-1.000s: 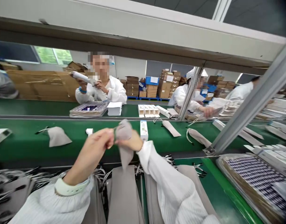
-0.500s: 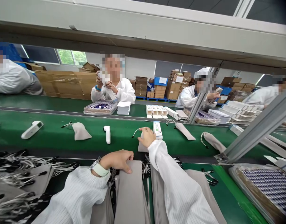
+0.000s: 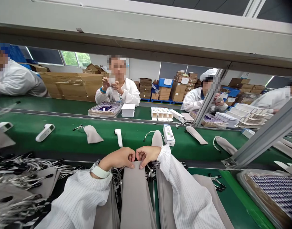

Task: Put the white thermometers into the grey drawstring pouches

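My left hand (image 3: 119,158) and my right hand (image 3: 148,154) meet at the top edge of a grey drawstring pouch (image 3: 135,197), the uppermost of a stack in front of me. Both hands are closed, thumb against curled fingers, on the two sides of its mouth. Just beyond my right hand, a grey pouch (image 3: 156,138) with its white cord lies on the green belt (image 3: 136,136). Beside that pouch is a small white box (image 3: 169,135). A white handheld thermometer (image 3: 118,137) lies beyond my left hand.
More grey pouches (image 3: 166,197) are stacked under my right forearm. A heap of pouches with tangled cords (image 3: 22,178) lies at left. At right are a tray of striped small items (image 3: 274,194) and a slanted metal post (image 3: 262,130). Co-workers sit across the belt under a low shelf (image 3: 146,28).
My right hand has drawn back from the pouch on the belt to the stack's top pouch, beside my left hand. The items on the belt have shifted rightward in view.
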`<state>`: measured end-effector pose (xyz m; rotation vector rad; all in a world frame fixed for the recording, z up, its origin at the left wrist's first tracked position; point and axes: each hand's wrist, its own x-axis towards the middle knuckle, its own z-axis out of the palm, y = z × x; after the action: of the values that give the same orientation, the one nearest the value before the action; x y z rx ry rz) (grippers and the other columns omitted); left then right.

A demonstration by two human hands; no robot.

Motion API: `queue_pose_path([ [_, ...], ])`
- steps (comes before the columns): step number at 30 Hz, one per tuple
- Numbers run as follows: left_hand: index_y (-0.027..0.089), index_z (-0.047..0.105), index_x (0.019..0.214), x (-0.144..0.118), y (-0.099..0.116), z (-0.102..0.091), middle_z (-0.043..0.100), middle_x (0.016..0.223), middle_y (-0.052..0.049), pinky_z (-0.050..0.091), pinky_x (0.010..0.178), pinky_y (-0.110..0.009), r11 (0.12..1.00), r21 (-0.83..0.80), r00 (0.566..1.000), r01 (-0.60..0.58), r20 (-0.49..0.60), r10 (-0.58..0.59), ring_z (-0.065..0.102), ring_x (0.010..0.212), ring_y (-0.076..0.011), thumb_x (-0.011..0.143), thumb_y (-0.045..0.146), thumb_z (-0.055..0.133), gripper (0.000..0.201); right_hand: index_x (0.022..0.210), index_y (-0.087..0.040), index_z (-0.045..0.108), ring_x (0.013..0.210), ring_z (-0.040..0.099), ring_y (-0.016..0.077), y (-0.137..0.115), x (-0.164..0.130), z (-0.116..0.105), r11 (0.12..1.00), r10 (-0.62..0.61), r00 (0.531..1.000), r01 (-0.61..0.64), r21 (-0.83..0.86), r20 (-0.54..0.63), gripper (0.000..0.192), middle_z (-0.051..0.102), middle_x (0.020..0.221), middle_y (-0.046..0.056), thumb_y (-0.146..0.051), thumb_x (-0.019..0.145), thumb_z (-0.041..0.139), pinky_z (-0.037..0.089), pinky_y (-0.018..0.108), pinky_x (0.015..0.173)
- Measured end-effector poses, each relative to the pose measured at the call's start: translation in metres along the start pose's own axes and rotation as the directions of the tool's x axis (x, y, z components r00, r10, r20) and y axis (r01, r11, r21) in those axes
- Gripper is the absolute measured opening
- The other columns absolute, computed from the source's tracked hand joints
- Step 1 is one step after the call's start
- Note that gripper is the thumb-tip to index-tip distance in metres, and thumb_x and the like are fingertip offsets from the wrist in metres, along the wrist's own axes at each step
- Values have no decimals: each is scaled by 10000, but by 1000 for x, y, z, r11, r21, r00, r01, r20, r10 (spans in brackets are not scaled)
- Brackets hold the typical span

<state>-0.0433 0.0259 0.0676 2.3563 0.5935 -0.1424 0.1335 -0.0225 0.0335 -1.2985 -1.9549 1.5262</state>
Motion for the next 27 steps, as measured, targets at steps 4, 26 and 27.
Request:
queue_pose_path([
  [4,149,538,653,-2,-3,-7,469,578,21,262,473,-207,998,-64,999,-24,44,26,397,528,-105,640,425,569,278,705,-140,483,543,474,54,-3,-1,2,999,-29,1000,29,40,2,408,506,603,-60,-315,452,750,399,181,544],
  [26,149,379,659,-37,6,-36,281,604,45,227,499,-196,854,-334,917,-398,-114,382,242,535,-71,811,394,405,289,976,-146,513,835,558,185,-10,60,-39,961,262,801,-268,69,-538,408,565,940,91,-431,690,567,445,273,643],
  [27,149,381,671,-34,6,-35,274,604,45,218,499,-198,864,-318,920,-391,-107,377,235,537,-73,818,395,389,287,1020,-139,485,893,535,225,-9,73,-37,954,269,746,-294,61,-609,454,543,989,120,-431,684,575,437,314,676],
])
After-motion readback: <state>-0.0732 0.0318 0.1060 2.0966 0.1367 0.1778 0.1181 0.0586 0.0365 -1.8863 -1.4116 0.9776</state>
